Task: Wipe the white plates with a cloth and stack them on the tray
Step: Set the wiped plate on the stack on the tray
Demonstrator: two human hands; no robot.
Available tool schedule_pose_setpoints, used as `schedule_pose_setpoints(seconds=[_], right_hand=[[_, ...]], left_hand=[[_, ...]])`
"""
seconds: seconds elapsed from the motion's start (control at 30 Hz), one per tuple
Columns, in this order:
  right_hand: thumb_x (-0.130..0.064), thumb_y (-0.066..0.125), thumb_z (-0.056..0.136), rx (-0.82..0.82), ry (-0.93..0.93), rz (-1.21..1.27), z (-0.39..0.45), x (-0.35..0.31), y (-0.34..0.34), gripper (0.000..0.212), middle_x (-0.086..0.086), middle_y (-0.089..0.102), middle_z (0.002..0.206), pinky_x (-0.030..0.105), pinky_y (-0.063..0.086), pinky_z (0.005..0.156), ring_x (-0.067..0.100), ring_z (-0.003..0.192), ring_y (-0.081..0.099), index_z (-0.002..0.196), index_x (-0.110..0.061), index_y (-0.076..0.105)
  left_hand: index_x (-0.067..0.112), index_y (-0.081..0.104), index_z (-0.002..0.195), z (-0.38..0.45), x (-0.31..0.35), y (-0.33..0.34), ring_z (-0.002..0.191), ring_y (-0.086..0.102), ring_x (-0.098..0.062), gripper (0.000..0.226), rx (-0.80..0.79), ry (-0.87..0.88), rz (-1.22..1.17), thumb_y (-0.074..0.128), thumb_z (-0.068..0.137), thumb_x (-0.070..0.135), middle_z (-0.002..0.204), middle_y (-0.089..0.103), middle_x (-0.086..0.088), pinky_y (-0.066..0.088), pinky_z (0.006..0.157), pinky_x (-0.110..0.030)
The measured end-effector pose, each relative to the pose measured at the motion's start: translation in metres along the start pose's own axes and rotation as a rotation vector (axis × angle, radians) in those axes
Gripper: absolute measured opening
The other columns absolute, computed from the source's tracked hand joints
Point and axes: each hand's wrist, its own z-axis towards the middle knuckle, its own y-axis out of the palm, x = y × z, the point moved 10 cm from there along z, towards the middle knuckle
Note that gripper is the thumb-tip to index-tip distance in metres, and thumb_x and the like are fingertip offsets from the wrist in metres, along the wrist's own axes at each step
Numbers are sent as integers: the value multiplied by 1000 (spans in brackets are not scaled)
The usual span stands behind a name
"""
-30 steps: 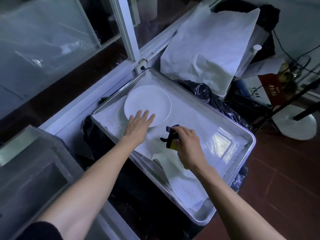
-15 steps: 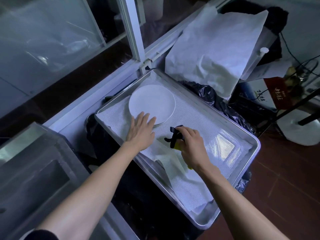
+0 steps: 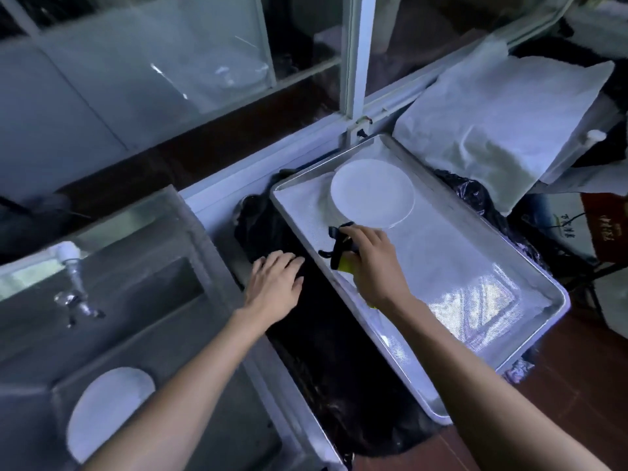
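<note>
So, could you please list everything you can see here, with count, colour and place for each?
tray: one, silver metal, lined with white mesh cloth, right of centre.
white plate: one, on the tray's far end.
white plate in sink: one, lower left.
sink: one, steel, left.
tap: one, white and metal, over the sink.
black plastic sheet: one, between sink and tray.
white cloth bundle: one, upper right.
spray bottle: one, black head, yellow body, over the tray's near edge.
left hand: open, over the black sheet.
right hand: holds the spray bottle.
</note>
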Motion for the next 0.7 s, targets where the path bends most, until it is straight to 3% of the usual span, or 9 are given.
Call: schedule_pose_setpoints(seconds=[0.17,0.3,0.43,0.53,0.7], right_hand=[[-4,63,88,-75,-160,-26,-12,-98,65,48,0,58,136,50,47,91,31,117,51,134,-19,57],[-9,61,94,-190,-258,-45,-37,-172,131,47,2,54,142,53,47,88,32,123,48,139,-18,53],[-11,58,95,-323,-328,-28,-71,-237,204,46,3,54,142,51,44,93,33,123,47,141,-15,52],[-14,54,99,-412,-358,-21,-98,-278,257,45,3,51,144,46,40,100,30,128,43,143,-16,49],[-15,56,96,-535,-409,-35,-140,-333,331,44,3,56,135,47,43,90,33,117,47,140,-18,51]], left_hand=[[12,64,134,-80,-75,-18,123,58,-33,42,35,-114,-42,65,93,22,129,66,-9,45,97,-43],[11,59,140,-156,-147,-17,128,52,-33,47,-11,-274,-79,59,94,20,135,62,-11,42,100,-43],[8,65,129,-243,-220,-12,116,58,-34,38,-15,-413,-96,56,94,19,125,68,-12,47,93,-40],[13,64,132,-308,-270,-6,116,61,-33,40,-7,-542,-137,59,93,22,127,69,-7,51,89,-42],[15,62,132,-401,-327,16,113,62,-33,40,-39,-717,-188,62,93,22,124,70,-6,52,87,-46]])
